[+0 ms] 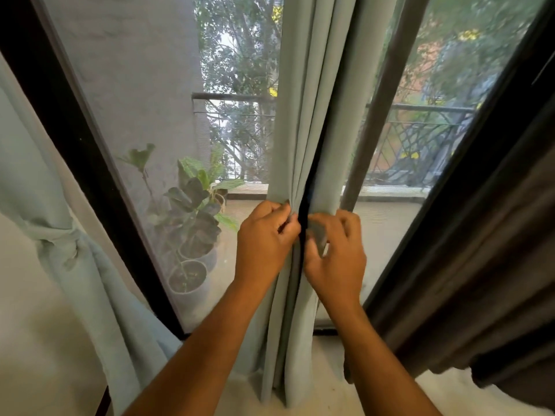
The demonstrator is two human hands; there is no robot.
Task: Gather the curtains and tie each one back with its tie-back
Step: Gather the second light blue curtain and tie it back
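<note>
Curtain on the far left [64, 235] looks tied already; both hands, left hand [264, 238] and right hand [336, 250], pinch the middle curtain [303, 115] bunched, tie-back not on yet.

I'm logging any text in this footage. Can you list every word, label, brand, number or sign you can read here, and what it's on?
None: no readable text in this view.
The middle curtain held by the left hand and right hand is plain cloth.
The tied curtain, dark curtain and plant pots bear no label.
</note>
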